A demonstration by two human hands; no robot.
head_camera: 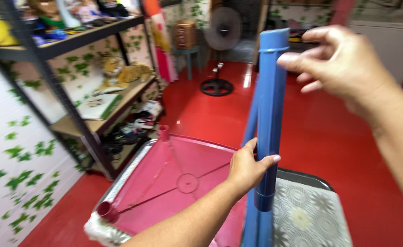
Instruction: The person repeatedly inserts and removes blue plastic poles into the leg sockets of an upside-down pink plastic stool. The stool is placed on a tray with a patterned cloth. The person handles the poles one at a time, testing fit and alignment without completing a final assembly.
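Blue plastic leg gripped by left hand, upright.

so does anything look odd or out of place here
Yes: the pink plastic table lies upside down, its underside and leg sockets facing up. The left hand grips a detached blue leg; the right hand hovers open near its top.

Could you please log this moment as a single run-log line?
left hand: grip closed around blue table leg | right hand: open, near leg top, not touching | pink tabletop: upside down on red floor
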